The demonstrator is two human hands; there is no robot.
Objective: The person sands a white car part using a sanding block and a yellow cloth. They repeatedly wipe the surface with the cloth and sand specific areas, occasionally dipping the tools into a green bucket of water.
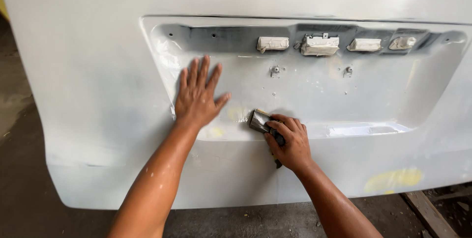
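A small scraper [259, 120] with a grey metal blade lies against the white primed vehicle panel [98, 71], at the lower lip of the wide recess [305, 90] sunk into it. Its long axis runs on a slant, blade end up and to the left, handle end down and to the right, where it disappears into the right hand [290, 142]. That hand wraps the handle with fingers curled and pressed together, thumb side toward the blade, the forearm rising from the lower right. The left hand [196, 95] rests flat on the panel to the left of the blade, fingers spread and pointing up, thumb out to the right, palm across the left part of the recess. The blade sits just beside a yellowish filler patch [237, 113]; another yellow patch [393, 180] shows well apart at the lower right. To the right the recess floor runs open and bare. Along the recess's top edge sit four masked fittings [319, 45] wrapped in tape. Below the panel's bottom edge lie a concrete floor [29, 203] and a wooden plank [427, 213].
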